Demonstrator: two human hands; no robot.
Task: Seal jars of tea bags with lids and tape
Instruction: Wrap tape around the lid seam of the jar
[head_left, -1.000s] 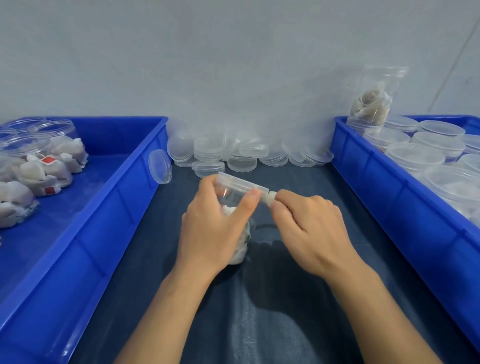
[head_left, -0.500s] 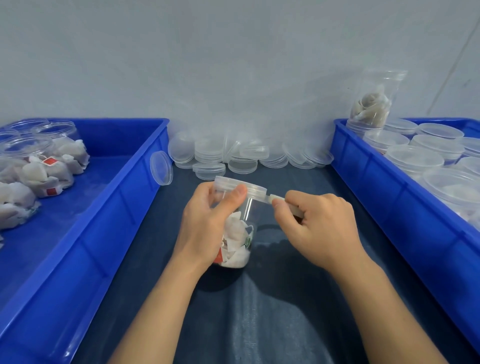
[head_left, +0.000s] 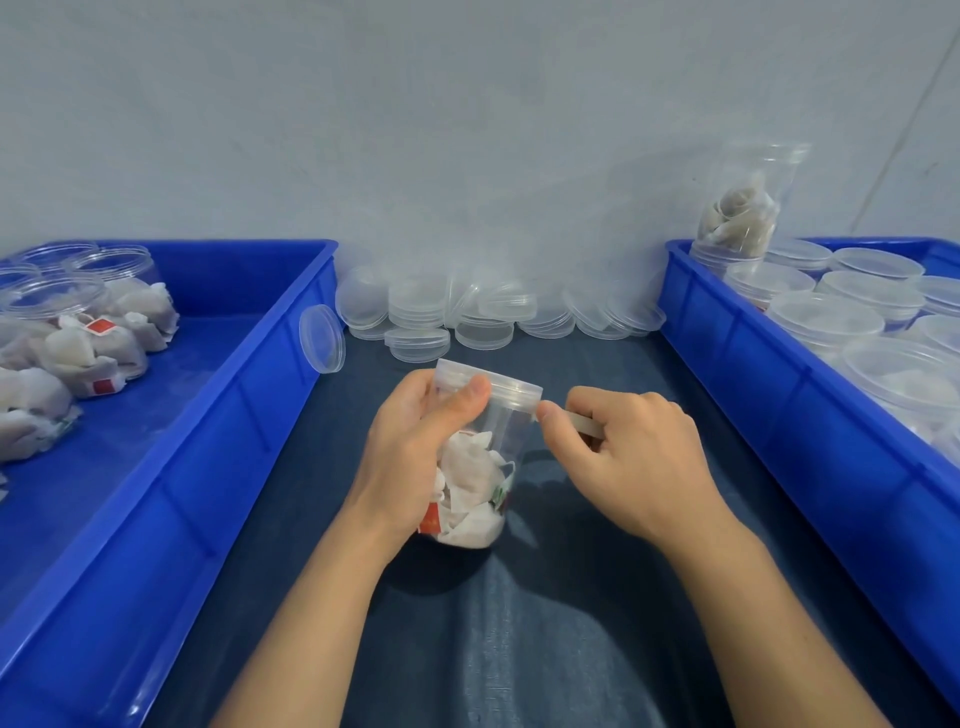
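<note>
A clear plastic jar (head_left: 480, 467) half full of white tea bags stands on the dark cloth at the centre, tilted slightly, with a clear lid (head_left: 511, 387) on top. My left hand (head_left: 415, 457) grips the jar from the left, the thumb lying across the lid's rim. Just to the jar's right, my right hand (head_left: 628, 457) pinches a strip of pale tape (head_left: 579, 423), and its thumb tip touches the edge of the lid. I cannot see a tape roll.
A blue bin (head_left: 218, 431) on the left holds open jars of tea bags (head_left: 88, 332). The blue bin (head_left: 769, 395) on the right holds lidded jars (head_left: 826, 317), one stacked on top (head_left: 743, 208). Loose clear lids (head_left: 467, 312) lie along the back wall.
The jar has turned more upright and come down onto the cloth, so more of the tea bags show. My right hand has drawn the tape a little to the right.
</note>
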